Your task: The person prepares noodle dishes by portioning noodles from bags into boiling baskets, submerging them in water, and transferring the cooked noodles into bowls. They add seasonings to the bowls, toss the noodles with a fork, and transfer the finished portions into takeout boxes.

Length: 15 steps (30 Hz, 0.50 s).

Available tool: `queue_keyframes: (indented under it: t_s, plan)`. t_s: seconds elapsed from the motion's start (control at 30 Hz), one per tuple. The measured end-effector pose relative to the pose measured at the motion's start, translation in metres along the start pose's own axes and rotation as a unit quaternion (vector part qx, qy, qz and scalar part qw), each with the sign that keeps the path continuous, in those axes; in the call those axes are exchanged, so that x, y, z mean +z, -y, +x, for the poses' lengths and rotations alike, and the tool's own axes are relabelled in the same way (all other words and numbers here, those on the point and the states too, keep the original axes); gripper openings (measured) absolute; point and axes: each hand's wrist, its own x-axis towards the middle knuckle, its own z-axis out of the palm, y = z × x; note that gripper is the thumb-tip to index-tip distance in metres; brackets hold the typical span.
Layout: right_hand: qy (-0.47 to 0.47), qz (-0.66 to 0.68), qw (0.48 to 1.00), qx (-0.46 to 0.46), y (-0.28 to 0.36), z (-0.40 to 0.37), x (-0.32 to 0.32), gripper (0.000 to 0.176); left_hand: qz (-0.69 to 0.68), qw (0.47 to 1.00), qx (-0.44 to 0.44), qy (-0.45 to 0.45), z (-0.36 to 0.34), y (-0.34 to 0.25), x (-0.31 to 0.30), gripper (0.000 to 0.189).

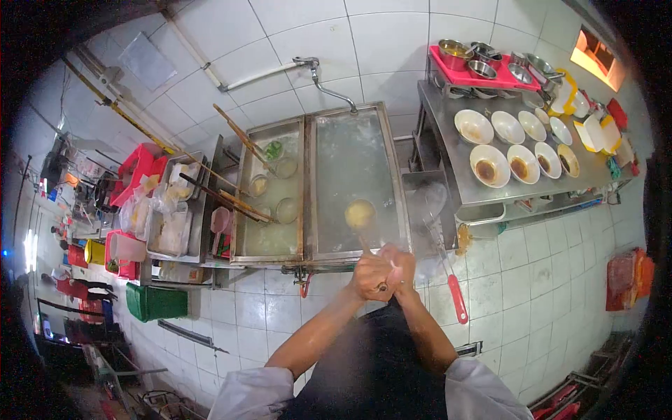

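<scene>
Strainer [360,213] sits over the right basin [329,256], straight ahead of us, its handle [365,245] running back into our left hand [373,276] and right hand [400,266], both curled tightly around it.

Loose, wrinkled sleeves [255,393] of pale grey cloth end near the elbows and leave both forearms [316,337] bare, a plain black garment [367,367] covers the front (whether apron or shirt, the blur hides), and one finger of the left hand [371,276] wears what looks like a dark ring [382,286].
</scene>
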Motion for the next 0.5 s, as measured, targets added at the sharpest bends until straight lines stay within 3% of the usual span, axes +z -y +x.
queue_keyframes:
  t_s: [0.07, 0.13, 0.17, 0.2, 0.23, 0.27, 0.3, 0.37, 0.4, 0.43, 0.47, 0.5]
  plan:
    - [-0.022, 0.065, 0.998, 0.007, 0.007, 0.003, -0.001, 0.014, -0.011, 1.0, 0.018, 0.0, -0.004, 0.009, -0.002, 0.031]
    - [-0.023, -0.009, 1.0, 0.008, 0.034, 0.006, -0.047, 0.013, 0.07, 0.997, -0.011, 0.038, -0.004, 0.015, -0.022, 0.024]
    - [-0.015, -0.077, 0.997, 0.006, 0.055, 0.009, -0.079, 0.012, 0.185, 0.983, 0.021, 0.003, 0.001, 0.019, -0.032, 0.018]
    - [-0.016, -0.062, 0.998, 0.026, 0.067, 0.002, -0.111, 0.012, 0.297, 0.953, 0.048, -0.031, 0.007, 0.021, -0.043, 0.013]
    - [-0.017, -0.047, 0.998, 0.044, 0.078, -0.004, -0.147, 0.012, 0.28, 0.955, 0.049, -0.083, 0.038, 0.009, -0.049, 0.023]
    - [0.005, -0.217, 0.976, 0.009, 0.094, -0.007, -0.182, 0.015, 0.262, 0.954, 0.049, -0.136, 0.066, -0.003, -0.056, 0.035]
    - [-0.039, -0.207, 0.974, 0.084, 0.094, -0.01, -0.204, 0.019, 0.276, 0.951, 0.032, -0.138, 0.055, 0.002, -0.072, 0.018]
    - [-0.005, -0.272, 0.96, 0.066, 0.05, -0.015, -0.217, 0.014, 0.291, 0.946, 0.012, -0.142, 0.047, -0.006, -0.076, 0.019]
    - [0.032, -0.33, 0.942, 0.047, 0.02, -0.015, -0.214, 0.014, 0.15, 0.967, -0.082, -0.188, 0.061, -0.025, -0.071, 0.018]
    - [0.071, -0.352, 0.932, 0.038, -0.007, -0.01, -0.207, 0.027, 0.007, 0.958, -0.171, -0.231, 0.076, -0.041, -0.067, 0.023]
    - [0.076, -0.349, 0.934, 0.032, -0.021, -0.004, -0.203, 0.027, 0.014, 0.958, -0.168, -0.234, 0.087, -0.051, -0.063, 0.023]
    - [0.098, -0.34, 0.935, 0.037, -0.033, 0.004, -0.2, 0.038, 0.015, 0.975, -0.104, -0.197, 0.097, -0.059, -0.057, 0.032]
